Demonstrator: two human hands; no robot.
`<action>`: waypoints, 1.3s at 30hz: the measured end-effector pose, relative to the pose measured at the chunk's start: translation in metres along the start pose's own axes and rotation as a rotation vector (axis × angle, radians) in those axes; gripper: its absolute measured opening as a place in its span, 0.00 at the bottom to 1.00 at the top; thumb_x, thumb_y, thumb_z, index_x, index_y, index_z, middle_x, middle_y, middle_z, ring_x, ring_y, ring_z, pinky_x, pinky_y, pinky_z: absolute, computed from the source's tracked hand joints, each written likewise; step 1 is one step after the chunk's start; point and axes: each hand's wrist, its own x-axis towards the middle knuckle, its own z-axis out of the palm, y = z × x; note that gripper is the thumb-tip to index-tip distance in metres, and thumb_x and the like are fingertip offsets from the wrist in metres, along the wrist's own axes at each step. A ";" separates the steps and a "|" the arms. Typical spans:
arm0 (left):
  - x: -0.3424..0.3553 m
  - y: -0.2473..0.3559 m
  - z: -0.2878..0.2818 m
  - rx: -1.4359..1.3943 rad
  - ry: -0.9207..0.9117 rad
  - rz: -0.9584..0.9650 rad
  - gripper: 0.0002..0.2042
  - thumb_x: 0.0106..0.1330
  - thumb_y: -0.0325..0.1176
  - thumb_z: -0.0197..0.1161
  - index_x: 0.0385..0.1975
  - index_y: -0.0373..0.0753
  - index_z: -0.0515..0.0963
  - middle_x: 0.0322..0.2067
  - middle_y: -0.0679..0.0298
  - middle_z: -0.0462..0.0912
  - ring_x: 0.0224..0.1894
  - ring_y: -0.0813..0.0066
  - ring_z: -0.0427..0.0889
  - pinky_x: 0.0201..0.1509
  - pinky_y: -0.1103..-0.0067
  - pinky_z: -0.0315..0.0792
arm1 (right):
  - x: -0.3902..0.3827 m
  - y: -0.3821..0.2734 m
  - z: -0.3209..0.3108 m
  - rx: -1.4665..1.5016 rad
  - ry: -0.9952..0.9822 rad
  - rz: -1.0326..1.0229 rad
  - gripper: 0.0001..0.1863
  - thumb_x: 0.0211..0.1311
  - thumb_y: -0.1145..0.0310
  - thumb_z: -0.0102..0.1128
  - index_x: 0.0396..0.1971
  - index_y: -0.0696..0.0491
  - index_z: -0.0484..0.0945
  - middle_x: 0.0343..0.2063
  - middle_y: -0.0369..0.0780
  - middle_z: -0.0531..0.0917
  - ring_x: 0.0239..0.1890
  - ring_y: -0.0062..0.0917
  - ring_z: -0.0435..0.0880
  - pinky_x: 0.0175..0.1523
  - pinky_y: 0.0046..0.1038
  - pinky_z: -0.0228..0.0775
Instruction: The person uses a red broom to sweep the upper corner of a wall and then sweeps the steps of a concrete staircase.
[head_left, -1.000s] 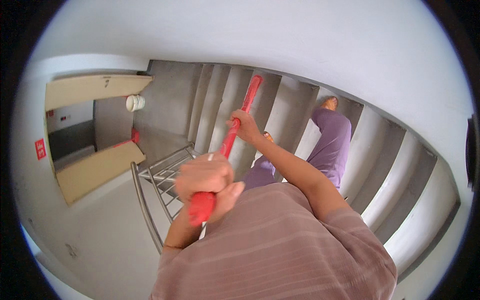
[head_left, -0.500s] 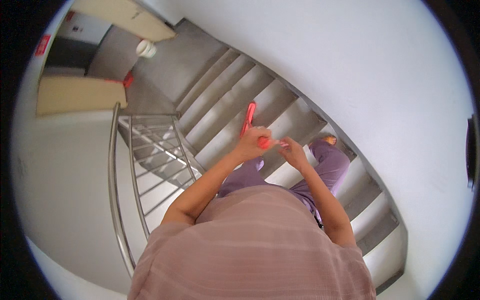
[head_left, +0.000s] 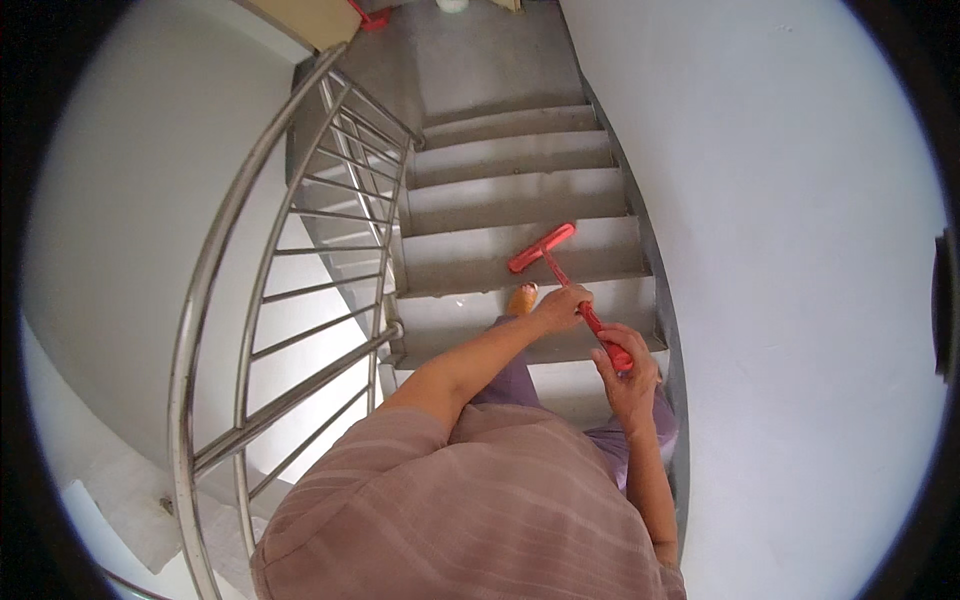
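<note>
A red-handled tool (head_left: 592, 322) with a wide red crossbar head (head_left: 540, 248) slants down the stairs, the head on a concrete step (head_left: 450, 236). My left hand (head_left: 565, 305) grips the shaft partway along. My right hand (head_left: 630, 375) is lower in the view, fingers round the red grip at the top end. My sandalled foot (head_left: 523, 297) shows on a step just below the head in the picture, beside purple trousers.
A steel railing (head_left: 258, 312) runs down my left, a white wall (head_left: 790, 280) along my right. At the landing (head_left: 500, 55) below are a white bucket (head_left: 450, 5), a red long-handled item (head_left: 376, 18) and a beige panel (head_left: 310, 18).
My view has turned to face straight down the flight. My right hand has moved to the grip's end and my left to mid-shaft; the crossbar head now angles across the step.
</note>
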 end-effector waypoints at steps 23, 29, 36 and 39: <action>0.021 -0.197 -0.032 0.357 0.412 -0.129 0.06 0.58 0.35 0.70 0.28 0.42 0.82 0.32 0.57 0.84 0.42 0.51 0.83 0.49 0.59 0.75 | 0.118 0.117 0.066 0.814 0.047 0.306 0.12 0.80 0.65 0.50 0.31 0.49 0.70 0.31 0.35 0.76 0.46 0.28 0.80 0.43 0.28 0.65; 0.017 -0.281 -0.045 0.542 0.231 -0.328 0.08 0.54 0.38 0.72 0.28 0.42 0.84 0.32 0.56 0.86 0.41 0.51 0.84 0.47 0.58 0.77 | 0.155 0.200 0.129 0.968 -0.040 0.503 0.13 0.80 0.65 0.52 0.31 0.51 0.73 0.31 0.37 0.78 0.50 0.31 0.82 0.44 0.30 0.78; 0.074 -0.290 0.003 0.460 0.287 -0.243 0.07 0.57 0.40 0.69 0.28 0.44 0.85 0.31 0.55 0.86 0.41 0.50 0.86 0.46 0.56 0.77 | 0.172 0.193 0.104 0.895 -0.070 0.352 0.12 0.79 0.64 0.52 0.32 0.52 0.72 0.30 0.37 0.76 0.49 0.32 0.82 0.41 0.31 0.84; 0.109 -0.223 0.041 0.387 0.306 -0.143 0.09 0.62 0.43 0.66 0.26 0.46 0.86 0.30 0.55 0.86 0.39 0.47 0.85 0.45 0.55 0.76 | 0.174 0.162 0.053 0.654 -0.059 0.285 0.14 0.79 0.63 0.51 0.30 0.50 0.69 0.27 0.36 0.73 0.46 0.31 0.81 0.37 0.28 0.78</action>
